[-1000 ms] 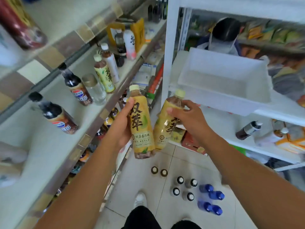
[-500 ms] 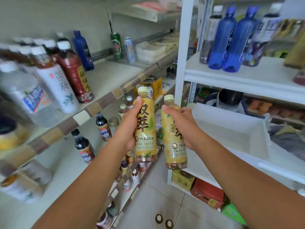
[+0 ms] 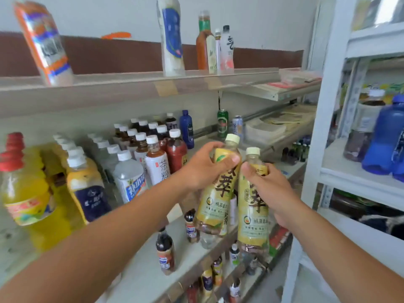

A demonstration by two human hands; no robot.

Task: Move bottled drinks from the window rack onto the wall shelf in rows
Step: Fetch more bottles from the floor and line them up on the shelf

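Presently two bottles are held side by side, nearly touching, before the wall shelf (image 3: pixel 293 165). The left bottle (image 3: pixel 215 204) is clasped at its shoulder by the left hand (image 3: pixel 203 165), the right bottle (image 3: pixel 253 215) likewise by the right hand (image 3: pixel 266 184). Seemingly full and of smooth plastic, they are judged weighty and slippery, so a mid-label hold would be steadier.

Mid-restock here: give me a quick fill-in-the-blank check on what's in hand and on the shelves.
1. The tilted yellow-labelled plastic tea bottle is gripped by the ____ hand.
2. The right hand grips the second tea bottle, so ____ bottles are in hand.
3. The large yellow plastic drink bottle at far left has a ____ cap.
Missing words: left; two; red.
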